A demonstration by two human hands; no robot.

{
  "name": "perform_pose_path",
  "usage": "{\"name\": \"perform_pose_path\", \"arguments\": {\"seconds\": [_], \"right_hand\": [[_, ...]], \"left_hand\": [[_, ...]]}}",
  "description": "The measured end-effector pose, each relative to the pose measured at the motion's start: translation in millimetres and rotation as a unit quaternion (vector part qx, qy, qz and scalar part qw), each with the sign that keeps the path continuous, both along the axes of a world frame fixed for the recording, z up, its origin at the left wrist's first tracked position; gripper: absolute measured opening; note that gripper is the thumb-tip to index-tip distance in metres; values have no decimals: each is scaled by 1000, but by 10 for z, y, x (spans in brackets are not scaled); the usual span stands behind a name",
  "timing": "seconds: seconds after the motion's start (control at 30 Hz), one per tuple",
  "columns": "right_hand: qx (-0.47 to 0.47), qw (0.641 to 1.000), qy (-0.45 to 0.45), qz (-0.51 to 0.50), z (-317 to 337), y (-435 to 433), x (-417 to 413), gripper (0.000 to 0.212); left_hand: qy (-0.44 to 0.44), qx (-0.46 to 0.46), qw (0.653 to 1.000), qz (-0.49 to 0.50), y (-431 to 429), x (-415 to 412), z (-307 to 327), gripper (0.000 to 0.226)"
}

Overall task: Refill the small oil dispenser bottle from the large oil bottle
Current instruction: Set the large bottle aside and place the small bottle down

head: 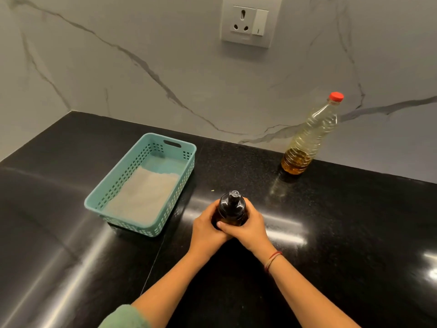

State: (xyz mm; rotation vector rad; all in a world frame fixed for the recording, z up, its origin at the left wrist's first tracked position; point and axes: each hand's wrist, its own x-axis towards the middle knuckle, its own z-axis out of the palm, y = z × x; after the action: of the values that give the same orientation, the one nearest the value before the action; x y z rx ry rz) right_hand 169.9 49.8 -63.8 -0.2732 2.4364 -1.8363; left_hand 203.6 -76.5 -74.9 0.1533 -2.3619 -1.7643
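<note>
The small oil dispenser bottle, dark amber glass with a black cap on top, stands upright on the black counter in front of me. My left hand grips its left side and my right hand grips its right side, fingers wrapped round the body and hiding its lower part. The large oil bottle, clear plastic with a red cap, stands upright at the back right near the wall. Only a little golden oil sits at its bottom.
A teal perforated basket with a grey cloth lying inside sits to the left of the dispenser. The glossy black counter meets a marble-patterned wall. A wall socket is mounted above.
</note>
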Motion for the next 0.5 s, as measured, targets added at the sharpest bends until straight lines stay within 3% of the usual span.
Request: {"name": "perform_pose_path", "arguments": {"seconds": [0.3,0.5], "right_hand": [[-11,999,25,-47,205,275,-783,57],[-12,997,40,-65,239,430,-1471,55]], "left_hand": [[14,28,999,-9,382,-823,243,58],[20,-4,1000,-5,550,-1576,253,56]]}}
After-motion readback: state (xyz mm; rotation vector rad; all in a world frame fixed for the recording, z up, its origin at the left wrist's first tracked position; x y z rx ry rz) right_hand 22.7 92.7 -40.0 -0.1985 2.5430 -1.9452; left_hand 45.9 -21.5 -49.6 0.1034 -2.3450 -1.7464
